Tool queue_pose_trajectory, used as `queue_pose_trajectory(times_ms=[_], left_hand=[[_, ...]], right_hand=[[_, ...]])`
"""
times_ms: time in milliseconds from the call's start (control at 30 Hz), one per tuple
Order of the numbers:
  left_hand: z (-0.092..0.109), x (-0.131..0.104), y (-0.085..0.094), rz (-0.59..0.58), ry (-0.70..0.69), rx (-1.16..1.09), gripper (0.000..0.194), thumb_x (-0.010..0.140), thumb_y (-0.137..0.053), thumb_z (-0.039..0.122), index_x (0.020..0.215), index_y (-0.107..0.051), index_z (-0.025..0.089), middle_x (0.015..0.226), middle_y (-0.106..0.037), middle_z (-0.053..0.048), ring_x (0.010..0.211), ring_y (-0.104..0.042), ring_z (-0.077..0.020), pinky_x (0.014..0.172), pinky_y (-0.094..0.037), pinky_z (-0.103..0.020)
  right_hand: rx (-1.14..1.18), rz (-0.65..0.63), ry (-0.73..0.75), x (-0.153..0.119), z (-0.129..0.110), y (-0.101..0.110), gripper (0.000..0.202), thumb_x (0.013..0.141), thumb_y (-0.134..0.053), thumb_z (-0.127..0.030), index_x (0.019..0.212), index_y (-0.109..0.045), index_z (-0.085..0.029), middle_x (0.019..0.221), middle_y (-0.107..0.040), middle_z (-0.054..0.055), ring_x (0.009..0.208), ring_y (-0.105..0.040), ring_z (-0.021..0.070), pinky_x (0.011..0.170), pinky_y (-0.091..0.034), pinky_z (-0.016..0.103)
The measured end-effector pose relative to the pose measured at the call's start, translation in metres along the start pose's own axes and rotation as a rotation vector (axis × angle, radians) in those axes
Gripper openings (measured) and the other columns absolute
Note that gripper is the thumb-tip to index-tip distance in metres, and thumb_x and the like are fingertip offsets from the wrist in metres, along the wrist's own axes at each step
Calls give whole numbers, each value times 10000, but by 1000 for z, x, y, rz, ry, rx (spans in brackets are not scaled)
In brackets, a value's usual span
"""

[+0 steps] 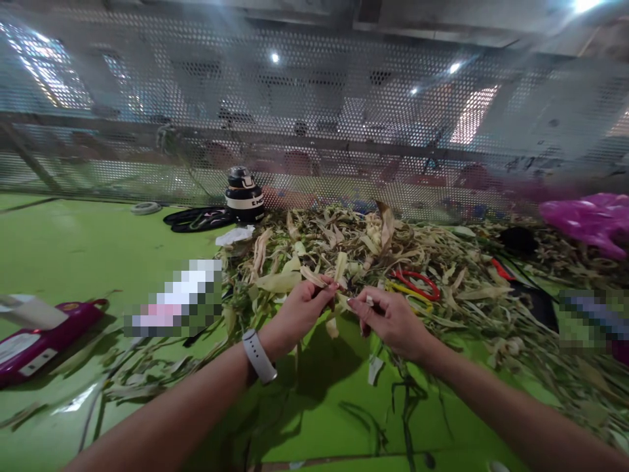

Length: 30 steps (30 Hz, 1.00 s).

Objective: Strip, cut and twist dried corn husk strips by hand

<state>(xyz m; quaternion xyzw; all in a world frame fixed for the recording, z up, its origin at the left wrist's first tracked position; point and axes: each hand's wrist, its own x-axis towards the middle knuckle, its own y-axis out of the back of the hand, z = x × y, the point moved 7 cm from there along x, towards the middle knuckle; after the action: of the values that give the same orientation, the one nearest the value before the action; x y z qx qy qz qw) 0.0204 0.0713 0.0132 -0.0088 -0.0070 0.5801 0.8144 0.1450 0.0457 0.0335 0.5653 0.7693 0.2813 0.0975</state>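
My left hand [293,314], with a white watch band [259,356] on its wrist, is closed in a pinch on a pale dried leaf [312,276]. Just to its right my right hand [396,324] is closed too, with a small whitish scrap [369,300] showing between its fingers. I cannot make out what else the right fingertips hold. Both hands hover over the near edge of a heap of dried leaves and stalks [334,229]. Scissors with red and yellow handles [423,286] lie in the heap beside my right hand.
A perforated metal screen [314,124] stands behind the green table [162,249]. A black-and-white bottle [244,200] stands at the back beside black cords. At left sits a purple-and-white device [44,337]; a pink plastic bag [587,223] is at right. Two pixelated patches hide objects.
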Motion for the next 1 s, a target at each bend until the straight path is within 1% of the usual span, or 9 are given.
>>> queue_pose_trajectory(times_ms=[100,233,333,433,600,700,833,933,1000], left_hand=[[-1,-2,-5,-64,23,-28,223,801,-525,386,785,-521,163,549,-343,81,489,-248,-68,471,-216,-207],[-2,-6,-17,-221,52,-41,293,794,-534,440,788,-538,148,569,-371,71,496,-270,-63,467,-215,-206],[-4,-9,-25,-350,16,21,339,791,-533,477,731,-544,144,572,-408,57,509,-310,-65,485,-241,-212],[-9,-10,-27,-413,20,84,384,807,-502,499,658,-526,146,552,-405,55,502,-315,-66,487,-245,-218],[-10,-10,-24,-411,52,62,345,791,-549,468,676,-564,144,543,-433,52,503,-337,-69,492,-246,-218],[-12,-11,-22,-347,149,-81,341,754,-596,462,649,-570,138,545,-490,33,501,-365,-70,496,-254,-214],[-14,-11,-23,-272,239,-341,292,728,-627,427,763,-610,138,623,-583,-6,550,-439,-86,524,-298,-206],[-14,-9,-21,-234,207,-345,270,721,-650,401,786,-611,142,600,-570,10,527,-425,-72,508,-287,-193],[-15,-8,-20,-236,187,-305,268,728,-648,403,778,-605,143,590,-562,20,500,-401,-60,496,-277,-189]], right_hand=[[95,-3,-55,1,3,6,349,832,-485,-455,614,-519,-184,483,-537,-25,443,-484,114,462,-358,230],[273,-38,-214,5,16,11,541,858,-344,-565,571,-555,-158,454,-512,-15,411,-468,97,441,-343,217],[226,-39,-260,7,21,8,567,807,-419,-606,485,-522,-151,417,-458,-27,372,-390,67,405,-299,203],[209,29,-223,7,21,5,520,769,-486,-591,471,-485,-166,381,-419,-42,353,-372,68,386,-293,202],[190,138,-193,6,22,6,513,774,-479,-587,468,-471,-176,371,-414,-37,349,-375,79,381,-302,213],[201,112,-214,7,20,10,536,797,-434,-603,480,-474,-173,401,-441,-26,376,-386,84,410,-313,223],[164,72,-155,9,12,17,548,858,-322,-589,561,-498,-163,541,-509,-1,506,-442,110,504,-353,241],[78,45,-107,9,9,13,481,869,-335,-555,629,-498,-171,613,-516,-4,582,-460,126,557,-375,251],[79,54,-144,9,14,9,407,873,-349,-524,698,-491,-185,621,-506,-19,559,-467,124,525,-381,248]])
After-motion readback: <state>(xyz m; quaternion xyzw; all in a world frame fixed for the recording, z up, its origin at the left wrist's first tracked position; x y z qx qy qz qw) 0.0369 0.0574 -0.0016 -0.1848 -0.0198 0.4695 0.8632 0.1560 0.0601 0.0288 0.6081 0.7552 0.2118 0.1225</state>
